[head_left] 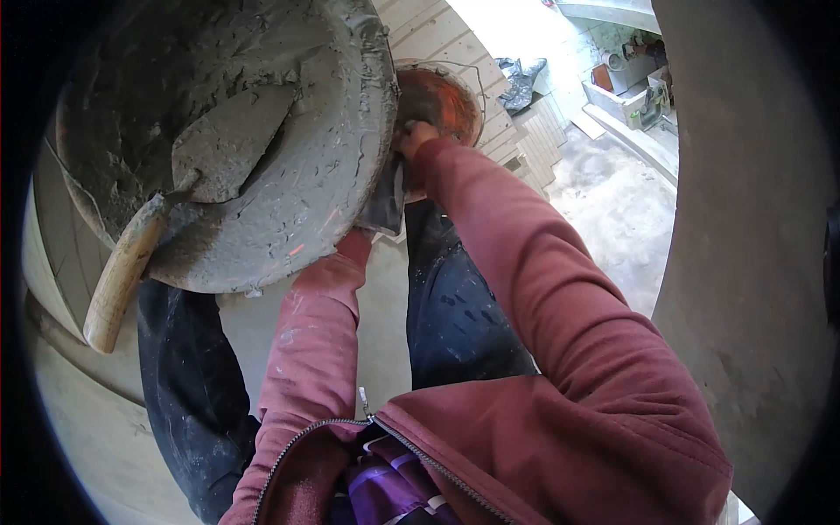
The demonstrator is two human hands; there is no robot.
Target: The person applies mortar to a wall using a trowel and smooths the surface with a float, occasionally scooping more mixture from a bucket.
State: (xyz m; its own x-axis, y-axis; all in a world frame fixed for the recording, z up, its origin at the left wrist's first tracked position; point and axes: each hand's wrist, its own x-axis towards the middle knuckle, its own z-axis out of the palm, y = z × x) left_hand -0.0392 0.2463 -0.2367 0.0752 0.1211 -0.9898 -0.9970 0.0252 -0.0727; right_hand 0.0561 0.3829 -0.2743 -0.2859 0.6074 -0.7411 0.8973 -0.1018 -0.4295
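Note:
A round grey pan (341, 131) caked with wet mortar fills the upper left, held up close to the camera. In it lies a trowel (229, 144) with a mortar-smeared blade, its wooden handle (118, 280) sticking out over the lower left rim. My right hand (417, 137) is curled against the pan's right rim, fingers hidden behind the edge. My left sleeve (319, 297) runs up under the pan, and the hand itself is hidden beneath it. A dark grey flat piece (387, 203) shows just under the rim between my arms.
An orange bucket (446, 101) with a wire handle stands on the floor beyond my right hand, beside pale boards (429, 31). A thick grey column (752, 245) rises on the right. Concrete floor (612, 210), rubble and a crate lie farther off. My dark trousers are below.

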